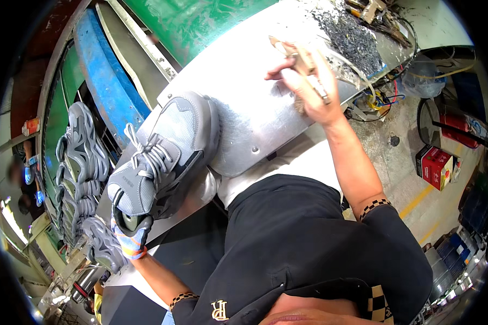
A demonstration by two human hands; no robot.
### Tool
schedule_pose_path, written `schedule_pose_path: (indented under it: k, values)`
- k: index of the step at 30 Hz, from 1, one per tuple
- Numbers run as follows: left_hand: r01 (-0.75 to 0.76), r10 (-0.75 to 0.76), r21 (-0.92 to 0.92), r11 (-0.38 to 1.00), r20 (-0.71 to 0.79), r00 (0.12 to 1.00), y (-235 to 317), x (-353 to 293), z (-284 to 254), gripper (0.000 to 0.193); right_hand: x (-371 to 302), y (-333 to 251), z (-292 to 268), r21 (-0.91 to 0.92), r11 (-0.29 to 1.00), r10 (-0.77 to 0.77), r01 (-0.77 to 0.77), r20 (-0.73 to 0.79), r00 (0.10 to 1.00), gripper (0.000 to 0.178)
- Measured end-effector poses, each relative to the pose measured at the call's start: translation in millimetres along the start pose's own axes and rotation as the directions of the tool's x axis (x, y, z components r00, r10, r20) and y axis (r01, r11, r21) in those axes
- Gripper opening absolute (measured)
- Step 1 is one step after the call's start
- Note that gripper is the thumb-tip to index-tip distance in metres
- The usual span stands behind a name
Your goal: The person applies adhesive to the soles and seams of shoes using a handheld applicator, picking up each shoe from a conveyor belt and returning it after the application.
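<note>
A grey lace-up sneaker [187, 125] lies tilted along the left part of the metal-topped bench [244, 130], its toe away from me. My left hand [130, 239], in a white, blue and orange glove, is closed round the sneaker's heel at the collar. Over the bench to the right, my bare right hand [321, 100] grips a slim tan-and-metal tool [307, 67]. A brown, bristle-like tuft shows below that palm; the tool's exact kind is unclear. The right hand is apart from the sneaker.
More grey sneakers [84, 141] stand in a row at the left beside a blue metal panel [106, 70]. Black scraps [352, 46] and tools litter the bench's far right. Loose wires [382, 100] hang off its edge. A red box [434, 165] sits on the floor.
</note>
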State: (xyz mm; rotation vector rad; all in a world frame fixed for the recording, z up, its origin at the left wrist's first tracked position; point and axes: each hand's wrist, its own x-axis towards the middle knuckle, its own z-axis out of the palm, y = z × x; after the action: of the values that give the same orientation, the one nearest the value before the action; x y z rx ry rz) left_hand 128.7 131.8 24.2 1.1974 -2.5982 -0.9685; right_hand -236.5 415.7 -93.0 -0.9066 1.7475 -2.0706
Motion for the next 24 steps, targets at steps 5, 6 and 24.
schedule_pose_path:
  k: [5,6,24]
  values:
    - [-0.026,0.029,0.040,0.999,-0.077,0.997,-2.6,-2.2,0.7,0.079,40.9,-13.5,58.2,-0.083,0.995,-0.037,0.062,0.274,0.961,0.049]
    - [-0.033,0.040,0.081,0.996,-0.086,0.995,-2.6,-1.6,0.0,0.079,47.4,-11.3,69.3,-0.039,0.998,-0.043,0.056,0.277,0.960,0.048]
    - [-0.149,-0.117,-0.692,0.706,-0.322,0.939,65.6,74.9,71.3,0.045,-2.1,-33.6,-32.7,0.167,0.985,0.099,-0.051,-0.298,0.949,0.047]
